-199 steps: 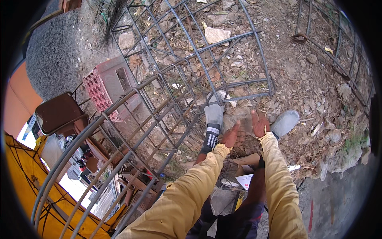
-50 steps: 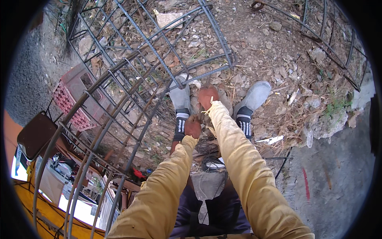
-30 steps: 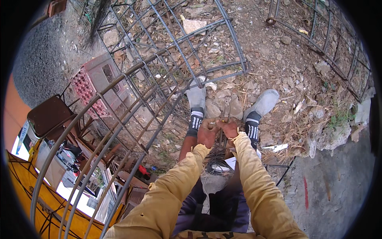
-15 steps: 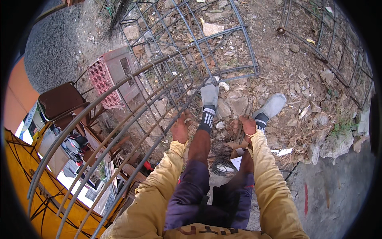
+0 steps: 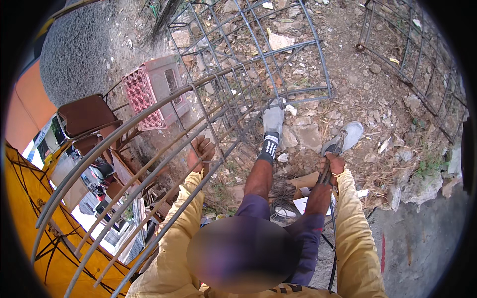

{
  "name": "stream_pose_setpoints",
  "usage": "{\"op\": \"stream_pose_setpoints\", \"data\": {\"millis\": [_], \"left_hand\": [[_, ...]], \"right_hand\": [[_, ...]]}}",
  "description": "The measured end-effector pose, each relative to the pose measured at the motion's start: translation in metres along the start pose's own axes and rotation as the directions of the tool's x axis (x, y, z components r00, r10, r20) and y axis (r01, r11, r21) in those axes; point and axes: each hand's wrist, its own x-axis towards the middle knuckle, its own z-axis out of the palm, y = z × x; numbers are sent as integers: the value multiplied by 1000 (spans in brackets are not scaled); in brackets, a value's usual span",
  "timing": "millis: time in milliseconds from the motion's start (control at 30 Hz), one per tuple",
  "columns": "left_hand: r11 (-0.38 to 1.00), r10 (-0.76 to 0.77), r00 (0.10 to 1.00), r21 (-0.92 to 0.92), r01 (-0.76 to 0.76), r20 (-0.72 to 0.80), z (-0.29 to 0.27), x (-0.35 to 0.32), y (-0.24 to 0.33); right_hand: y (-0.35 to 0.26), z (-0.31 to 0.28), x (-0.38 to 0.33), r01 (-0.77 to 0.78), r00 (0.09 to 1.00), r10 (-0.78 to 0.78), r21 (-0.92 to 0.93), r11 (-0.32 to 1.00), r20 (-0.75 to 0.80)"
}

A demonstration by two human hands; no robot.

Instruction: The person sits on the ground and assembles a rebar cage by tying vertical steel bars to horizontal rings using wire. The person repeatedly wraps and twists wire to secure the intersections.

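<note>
A long cage of steel reinforcing bars (image 5: 191, 88), held by square stirrups, runs from the lower left to the top middle. My left hand (image 5: 202, 150) is among its bars, beside a stirrup, with the fingers curled in. Whether they grip anything is hidden. Down by my right shoe (image 5: 353, 135), my right hand (image 5: 336, 164) is closed around a dark metal tool (image 5: 325, 176) with two slim handles, like pincers. My left shoe (image 5: 273, 121) stands on the rubble at the cage's side.
A faded red plastic crate (image 5: 144, 94) and a brown chair (image 5: 88, 116) stand beyond the cage at left. Another rusty bar cage (image 5: 392, 62) lies at upper right. Coiled wire (image 5: 283, 206) and torn cardboard (image 5: 304, 183) lie between my legs. Broken stones edge a concrete slab (image 5: 417, 243).
My left hand has moved left along the cage, away from my left leg. My right hand has shifted right with the dark tool, across to my right shoe. The view has shifted slightly.
</note>
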Motion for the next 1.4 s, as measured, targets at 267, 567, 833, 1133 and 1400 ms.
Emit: {"op": "stream_pose_setpoints", "data": {"millis": [267, 567, 833, 1133, 1400], "left_hand": [[992, 2, 996, 122, -12, 86, 103, 3, 62], [953, -10, 997, 303, -15, 81, 110, 23, 41], [994, -25, 989, 111, 9, 146, 129, 29, 37], [964, -159, 985, 225, 141, 61, 204, -15, 99], [985, -159, 987, 72, 158, 10, 271, -43, 204]], "right_hand": [[-26, -8, -32, 39, 999, -39, -146, 989, -1], [-18, -56, -61, 102, 980, -147, -292, 951, -136], [32, -121, -102, 134, 942, -211, -283, 950, -260], [114, -160, -155, -22, 951, -32, -170, 985, -308], [193, -161, -234, -51, 963, 108, 224, 973, -248]]}}
